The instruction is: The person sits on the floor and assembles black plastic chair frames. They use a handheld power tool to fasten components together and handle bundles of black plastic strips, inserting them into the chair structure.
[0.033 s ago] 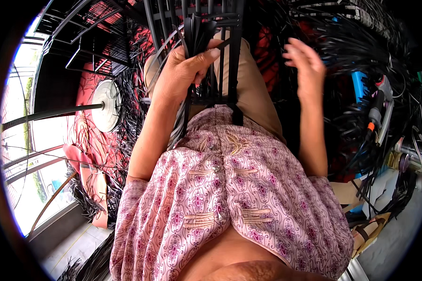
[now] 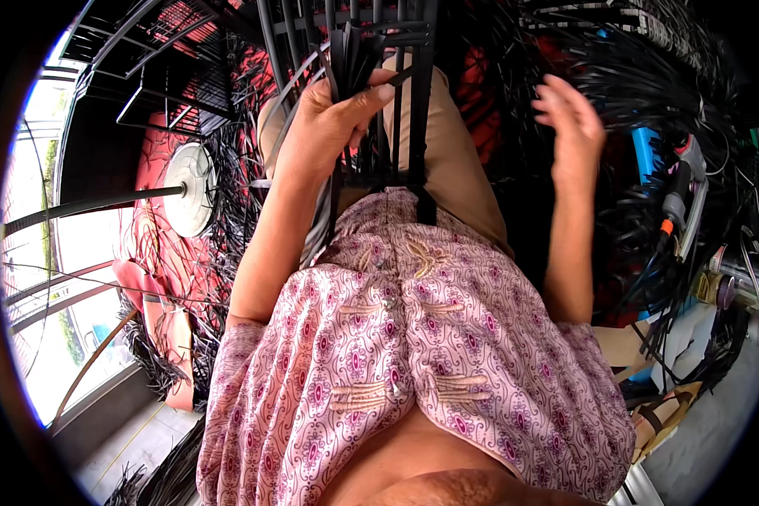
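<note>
My left hand [image 2: 333,126] is closed round a bundle of flat black strips [image 2: 352,63], the thumb lying across them. Their upper ends fan out above the fist. Just behind the bundle stands a black slatted frame [image 2: 422,126], upright between my knees. Grey strips [image 2: 319,232] hang down along my left wrist. Away to the right, my right hand [image 2: 572,126] is raised in the air, fingers apart and slightly curved, with nothing visible in it. It is nearest to a large heap of black strips [image 2: 641,93].
A round pale disc on a rod [image 2: 190,190] stands at the left, over red sheeting strewn with strip scraps. Black metal racks [image 2: 173,101] fill the upper left. At the right lie a grey tool with an orange tip [image 2: 676,202], a blue object [image 2: 647,156] and a jar [image 2: 717,289].
My right hand has moved a little to the right, farther from the frame. The left hand keeps its hold on the strips in nearly the same place.
</note>
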The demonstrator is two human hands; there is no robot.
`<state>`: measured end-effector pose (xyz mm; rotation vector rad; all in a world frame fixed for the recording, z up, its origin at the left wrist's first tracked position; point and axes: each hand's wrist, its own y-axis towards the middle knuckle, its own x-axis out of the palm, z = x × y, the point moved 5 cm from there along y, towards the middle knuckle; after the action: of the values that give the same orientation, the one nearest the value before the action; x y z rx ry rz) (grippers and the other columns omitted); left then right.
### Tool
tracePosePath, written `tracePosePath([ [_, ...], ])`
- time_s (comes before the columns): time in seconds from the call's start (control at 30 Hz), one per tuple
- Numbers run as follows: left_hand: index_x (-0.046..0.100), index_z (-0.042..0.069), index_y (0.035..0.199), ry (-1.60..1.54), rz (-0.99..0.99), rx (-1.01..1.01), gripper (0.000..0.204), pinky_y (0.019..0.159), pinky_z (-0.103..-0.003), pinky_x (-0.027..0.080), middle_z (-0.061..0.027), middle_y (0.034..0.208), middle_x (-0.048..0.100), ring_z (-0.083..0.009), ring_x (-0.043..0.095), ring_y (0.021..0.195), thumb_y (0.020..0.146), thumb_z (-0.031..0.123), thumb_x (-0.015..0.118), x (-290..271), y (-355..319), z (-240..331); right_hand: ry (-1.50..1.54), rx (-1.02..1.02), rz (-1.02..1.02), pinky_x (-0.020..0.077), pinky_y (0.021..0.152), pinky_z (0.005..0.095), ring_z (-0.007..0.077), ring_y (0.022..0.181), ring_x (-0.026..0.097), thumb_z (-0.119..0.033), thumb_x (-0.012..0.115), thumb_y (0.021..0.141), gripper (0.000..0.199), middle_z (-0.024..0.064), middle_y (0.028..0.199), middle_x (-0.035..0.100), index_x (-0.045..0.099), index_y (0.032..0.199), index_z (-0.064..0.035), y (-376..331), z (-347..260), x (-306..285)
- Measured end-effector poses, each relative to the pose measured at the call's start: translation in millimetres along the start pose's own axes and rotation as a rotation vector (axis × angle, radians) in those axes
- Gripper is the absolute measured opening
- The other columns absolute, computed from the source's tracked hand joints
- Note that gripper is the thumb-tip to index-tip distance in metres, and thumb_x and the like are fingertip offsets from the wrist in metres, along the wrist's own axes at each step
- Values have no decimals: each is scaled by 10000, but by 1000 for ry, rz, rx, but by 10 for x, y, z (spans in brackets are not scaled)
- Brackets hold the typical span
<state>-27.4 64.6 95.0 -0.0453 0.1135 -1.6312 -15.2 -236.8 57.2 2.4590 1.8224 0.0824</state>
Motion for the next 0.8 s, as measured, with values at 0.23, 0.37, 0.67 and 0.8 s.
tracePosePath([
  [0.23,664,-11,873,420,414,265,228,563,-246,426,15,644,598,-37,491,610,874,211,715,-383,52,3,-30,41,-54,508,762,275,154,871,651,-216,626,925,350,114,1015,690,619,1189,13,-206,102,-68],
  [0.37,631,-16,1006,676,706,441,525,690,-351,518,-165,816,695,-284,672,724,738,399,809,-698,18,144,106,173,-374,435,988,293,197,1152,570,-314,613,947,491,151,1221,608,531,1304,13,-499,694,898],
  [0.67,700,26,942,626,379,142,426,699,-404,500,-180,771,687,-355,677,773,783,421,700,-1117,300,-163,290,143,-376,416,729,246,86,767,509,-343,481,1005,362,-9,820,581,622,899,-27,-590,953,1483],
  [0.8,707,90,1029,665,390,110,421,703,-404,502,-188,791,682,-345,675,778,817,448,644,-1115,107,-362,248,200,-396,425,651,240,92,692,517,-372,480,1003,372,6,769,571,609,939,-28,-663,908,1439],
])
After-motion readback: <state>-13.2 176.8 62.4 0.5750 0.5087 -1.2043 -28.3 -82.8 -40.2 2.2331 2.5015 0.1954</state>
